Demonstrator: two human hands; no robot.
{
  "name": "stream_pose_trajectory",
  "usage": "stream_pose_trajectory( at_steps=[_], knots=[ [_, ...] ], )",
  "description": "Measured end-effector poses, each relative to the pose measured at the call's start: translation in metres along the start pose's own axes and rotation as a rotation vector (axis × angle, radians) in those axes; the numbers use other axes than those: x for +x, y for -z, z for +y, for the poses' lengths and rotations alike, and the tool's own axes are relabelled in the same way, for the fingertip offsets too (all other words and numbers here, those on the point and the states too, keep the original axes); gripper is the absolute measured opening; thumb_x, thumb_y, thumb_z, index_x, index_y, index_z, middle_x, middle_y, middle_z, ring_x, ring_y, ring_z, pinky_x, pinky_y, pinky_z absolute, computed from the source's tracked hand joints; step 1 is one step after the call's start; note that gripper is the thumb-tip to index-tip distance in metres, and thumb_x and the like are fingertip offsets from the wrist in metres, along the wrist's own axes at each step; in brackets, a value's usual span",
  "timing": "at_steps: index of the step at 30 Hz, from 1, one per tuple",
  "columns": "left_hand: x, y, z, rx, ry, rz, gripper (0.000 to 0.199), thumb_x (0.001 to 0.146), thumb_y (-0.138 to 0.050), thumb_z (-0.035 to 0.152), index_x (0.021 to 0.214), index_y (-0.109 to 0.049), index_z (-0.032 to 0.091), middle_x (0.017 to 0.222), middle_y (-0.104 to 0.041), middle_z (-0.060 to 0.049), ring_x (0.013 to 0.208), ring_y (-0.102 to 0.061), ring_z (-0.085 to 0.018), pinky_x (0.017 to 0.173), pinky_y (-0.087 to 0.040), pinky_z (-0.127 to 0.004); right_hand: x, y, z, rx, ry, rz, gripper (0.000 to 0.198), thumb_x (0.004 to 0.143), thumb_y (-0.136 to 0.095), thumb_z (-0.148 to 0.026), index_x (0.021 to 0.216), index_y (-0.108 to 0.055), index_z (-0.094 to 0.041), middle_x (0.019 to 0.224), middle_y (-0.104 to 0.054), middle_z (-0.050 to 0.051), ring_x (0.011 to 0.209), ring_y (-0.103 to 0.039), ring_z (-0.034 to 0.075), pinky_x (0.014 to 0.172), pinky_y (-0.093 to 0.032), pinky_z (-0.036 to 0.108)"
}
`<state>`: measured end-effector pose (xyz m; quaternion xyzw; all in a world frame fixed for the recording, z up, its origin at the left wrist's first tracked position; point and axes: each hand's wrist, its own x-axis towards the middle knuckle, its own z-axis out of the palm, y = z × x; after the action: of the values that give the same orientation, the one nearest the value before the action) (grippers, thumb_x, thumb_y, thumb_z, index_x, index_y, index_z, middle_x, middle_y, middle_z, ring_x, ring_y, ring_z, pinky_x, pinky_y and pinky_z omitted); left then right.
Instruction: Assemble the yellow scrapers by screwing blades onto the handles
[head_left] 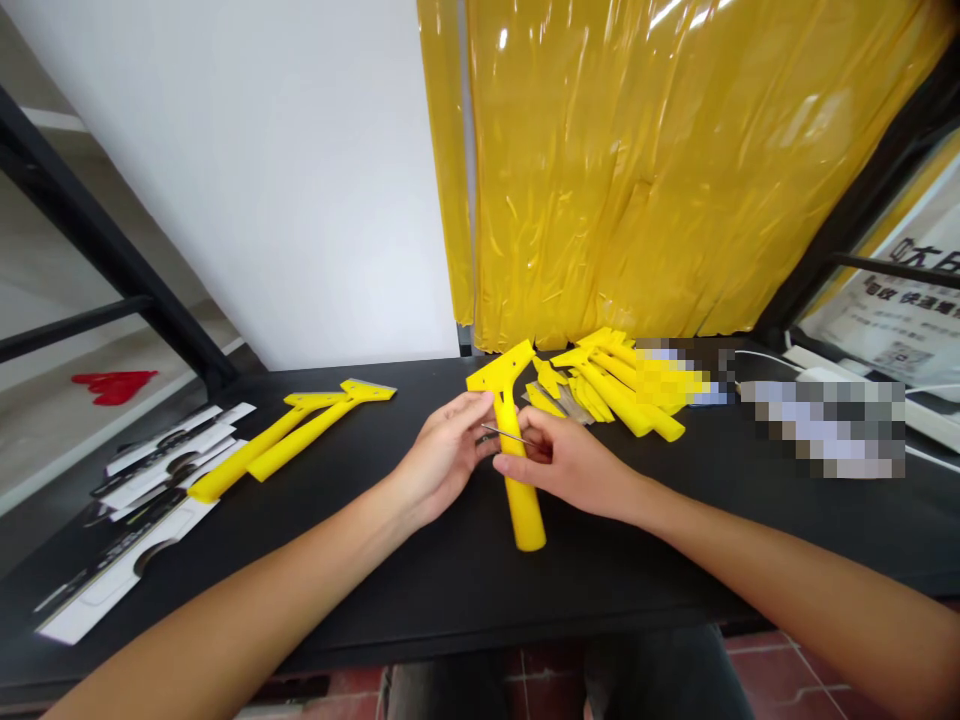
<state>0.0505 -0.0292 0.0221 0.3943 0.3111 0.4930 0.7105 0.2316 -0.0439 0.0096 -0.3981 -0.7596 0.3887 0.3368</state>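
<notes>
A yellow scraper is held over the black table, its wide head up and its handle pointing toward me. My left hand is closed at the scraper's neck, just below the head, with the thumb on the near side. From the left, my right hand meets the handle, its fingers closed on a thin metal rod that crosses in front of the handle. The rod's far end is hidden in the right fingers, so its exact kind is unclear.
Two yellow scrapers with blades lie at left, beside white and black cardboard sleeves. Behind my right hand is a pile of yellow scraper handles and heads. A yellow plastic curtain and white panel stand behind the table.
</notes>
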Motion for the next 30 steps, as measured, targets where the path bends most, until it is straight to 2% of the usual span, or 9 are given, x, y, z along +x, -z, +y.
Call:
stream_pose_trajectory(
  at_steps=[5,10,12,15,17,20,25,27,30],
  knots=[
    [-0.003,-0.003,-0.002,-0.038,0.07,0.108,0.011,0.091,-0.067,0.023,0.092,-0.065,0.012,0.084,-0.067,-0.007,0.07,-0.065,-0.015,0.066,-0.053,-0.026,0.002,0.0,-0.001,0.157,-0.013,-0.014,0.029,0.09,-0.065,-0.049,0.09,-0.057,-0.021,0.062,-0.04,-0.007,0.056,-0.033,0.01,0.051,-0.025,0.027],
    [-0.004,0.0,0.002,-0.1,0.357,-0.114,0.016,0.095,-0.052,0.02,0.095,-0.064,0.01,0.072,-0.056,-0.004,0.054,-0.052,-0.01,0.047,-0.042,-0.019,0.013,0.018,0.011,0.178,0.004,0.32,0.038,0.085,-0.072,-0.048,0.107,-0.055,-0.022,0.06,-0.035,-0.01,0.054,-0.032,0.011,0.052,-0.027,0.027],
    [-0.005,0.002,0.003,-0.053,0.499,-0.235,0.019,0.094,-0.049,0.02,0.097,-0.065,0.011,0.061,-0.047,0.001,0.046,-0.043,-0.009,0.04,-0.035,-0.018,0.015,0.025,0.014,0.143,0.025,0.268,0.042,0.084,-0.072,-0.048,0.113,-0.059,-0.022,0.06,-0.034,-0.01,0.055,-0.032,0.011,0.052,-0.027,0.027],
    [-0.005,0.005,0.003,0.068,0.641,-0.294,0.021,0.093,-0.045,0.022,0.094,-0.064,0.013,0.054,-0.038,0.004,0.039,-0.033,-0.008,0.034,-0.028,-0.016,0.015,0.03,0.013,0.037,0.036,0.089,0.033,0.085,-0.069,-0.052,0.091,-0.068,-0.019,0.057,-0.036,-0.008,0.054,-0.03,0.01,0.051,-0.024,0.028],
    [-0.003,0.005,0.003,0.136,0.616,-0.223,0.019,0.092,-0.045,0.024,0.087,-0.061,0.014,0.056,-0.043,0.002,0.039,-0.036,-0.008,0.035,-0.031,-0.017,0.013,0.028,0.011,-0.009,0.029,0.049,0.038,0.085,-0.068,-0.055,0.074,-0.064,-0.018,0.057,-0.039,-0.006,0.054,-0.031,0.01,0.051,-0.024,0.028],
    [0.001,0.005,0.007,0.195,0.461,-0.125,0.028,0.095,-0.041,0.034,0.08,-0.055,0.016,0.065,-0.054,-0.003,0.043,-0.046,-0.01,0.037,-0.038,-0.02,0.013,0.024,0.013,-0.013,0.005,0.112,0.043,0.084,-0.068,-0.057,0.068,-0.057,-0.019,0.06,-0.042,-0.005,0.057,-0.035,0.01,0.052,-0.027,0.027],
    [0.005,0.007,0.021,0.239,0.319,-0.216,0.032,0.093,-0.044,0.05,0.091,-0.054,0.02,0.069,-0.054,-0.001,0.044,-0.046,-0.011,0.036,-0.034,-0.021,0.022,0.035,0.028,-0.041,-0.081,0.282,0.049,0.096,-0.045,-0.059,0.08,-0.068,-0.018,0.059,-0.045,-0.003,0.053,-0.038,0.012,0.054,-0.03,0.028],
    [0.007,0.01,0.023,0.274,0.321,-0.202,0.037,0.092,-0.046,0.057,0.092,-0.053,0.021,0.069,-0.054,-0.001,0.044,-0.046,-0.011,0.035,-0.033,-0.02,0.025,0.046,0.033,-0.189,-0.12,0.34,0.049,0.098,-0.042,-0.054,0.081,-0.07,-0.017,0.059,-0.051,-0.001,0.053,-0.043,0.014,0.055,-0.032,0.029],
    [0.012,0.015,0.019,0.315,0.302,-0.143,0.046,0.091,-0.046,0.067,0.094,-0.052,0.021,0.069,-0.055,-0.001,0.042,-0.045,-0.01,0.035,-0.033,-0.02,0.026,0.063,0.038,-0.557,-0.12,0.303,0.039,0.097,-0.046,-0.043,0.082,-0.072,-0.018,0.069,-0.065,0.004,0.062,-0.053,0.017,0.059,-0.033,0.03]
  ],
)
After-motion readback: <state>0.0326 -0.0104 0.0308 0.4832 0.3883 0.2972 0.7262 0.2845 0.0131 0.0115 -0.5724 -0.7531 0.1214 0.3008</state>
